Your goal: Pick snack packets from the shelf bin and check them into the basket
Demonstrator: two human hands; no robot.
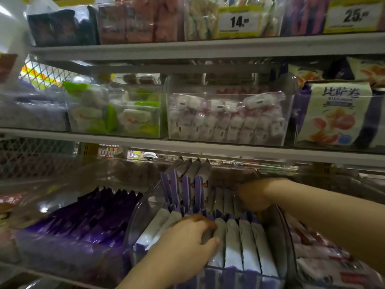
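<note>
Setting: store shelves fill the frame; clear plastic bins of wrapped snacks sit in rows, with yellow price tags (238, 21) at the top.

Shelf bin: a clear bin (136, 215) at lower centre, tilted toward the viewer, likely so packets can be reached from the front.

Snack packets: white-and-purple packets (245, 245) stand on edge in tight rows inside that bin; a few more (187, 182) stand taller at its back, centre of frame.

Left hand: the left hand (187, 247), lower centre, is curled over the front row, thumb and fingers pinching the top edge of one or two packets, apparently to lift them out.

Right hand: the right hand (253, 195), right of centre, reaches deep toward the back row; fingers are bent down among the packets, but whether they grip one cannot be told.

Neighbours: dark purple packets (93, 222) lie in the bin at lower left.

Basket: not in view.

Progress: picking appears underway; nothing yet lifted clear.
</note>
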